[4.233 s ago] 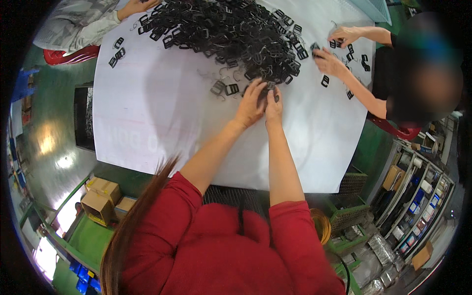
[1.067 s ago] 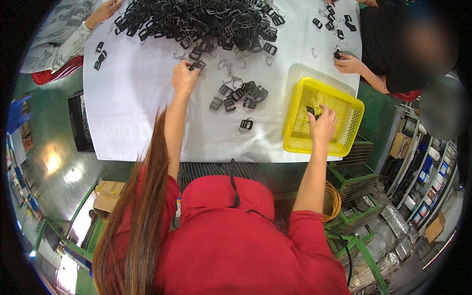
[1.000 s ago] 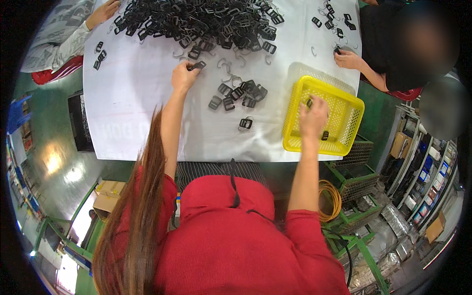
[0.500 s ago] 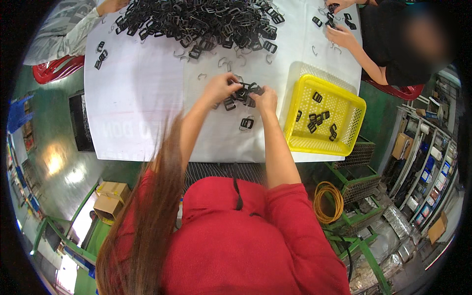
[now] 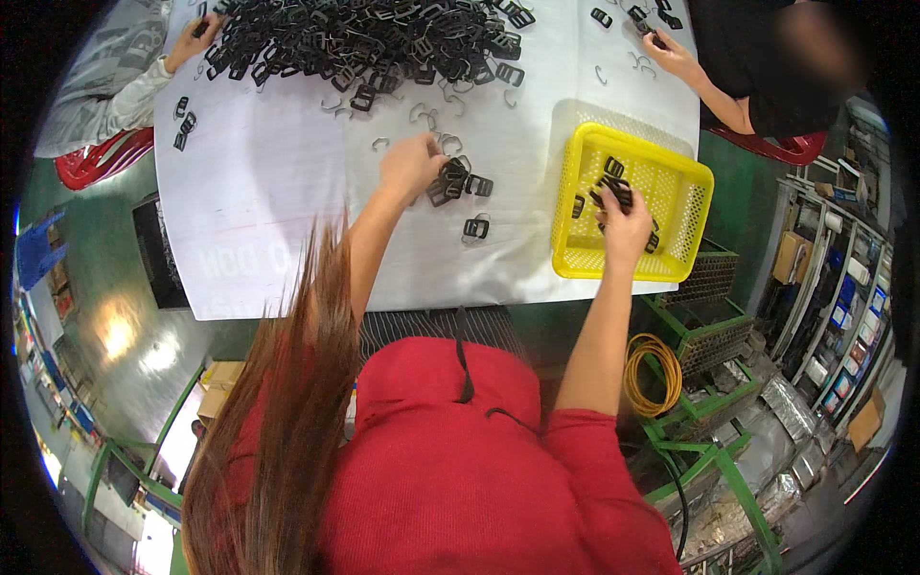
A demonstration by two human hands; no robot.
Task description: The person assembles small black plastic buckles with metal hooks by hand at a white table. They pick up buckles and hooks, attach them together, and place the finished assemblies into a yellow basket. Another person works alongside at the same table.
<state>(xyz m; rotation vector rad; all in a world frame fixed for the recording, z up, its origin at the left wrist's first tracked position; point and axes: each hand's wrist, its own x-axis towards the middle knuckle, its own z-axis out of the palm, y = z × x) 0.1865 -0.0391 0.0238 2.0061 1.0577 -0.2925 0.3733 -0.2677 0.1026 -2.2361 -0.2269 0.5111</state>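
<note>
A small cluster of black plastic buckles (image 5: 458, 182) lies near the table's (image 5: 278, 220) front edge, under the left hand (image 5: 410, 165), whose fingers curl onto it. The right hand (image 5: 624, 228) reaches into the yellow basket (image 5: 688, 225) at the table's right front corner, fingers closed on a black buckle piece (image 5: 613, 192). A large buckle heap (image 5: 355, 38) covers the far edge.

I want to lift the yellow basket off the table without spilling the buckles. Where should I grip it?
Grip the yellow basket by its raised rim on the two short sides, from above. Its top is open, and the right hand is over the black buckles inside.
</note>
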